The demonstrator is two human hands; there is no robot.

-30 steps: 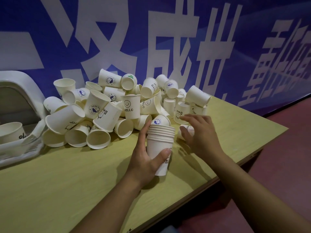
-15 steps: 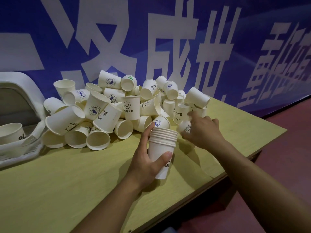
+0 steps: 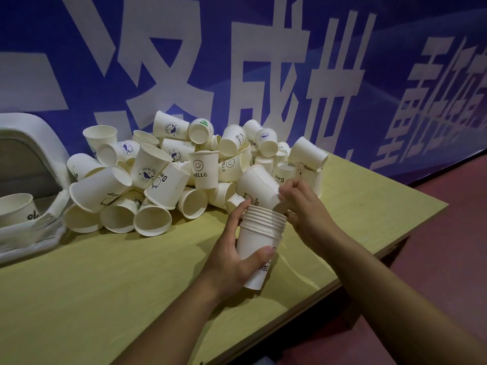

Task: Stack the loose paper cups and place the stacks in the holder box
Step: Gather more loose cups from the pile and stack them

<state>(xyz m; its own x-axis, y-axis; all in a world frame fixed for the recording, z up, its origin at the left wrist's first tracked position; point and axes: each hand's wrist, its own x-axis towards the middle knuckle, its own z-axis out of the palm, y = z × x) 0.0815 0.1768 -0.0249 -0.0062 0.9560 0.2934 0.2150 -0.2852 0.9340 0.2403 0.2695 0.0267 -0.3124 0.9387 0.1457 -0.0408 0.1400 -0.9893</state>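
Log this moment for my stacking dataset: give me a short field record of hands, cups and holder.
left hand: grips the cup stack around its side
right hand: holds a single cup, tilted above the stack's top rim
cup pile: loose cups heaped on the table
holder box: far left, one cup visible by it
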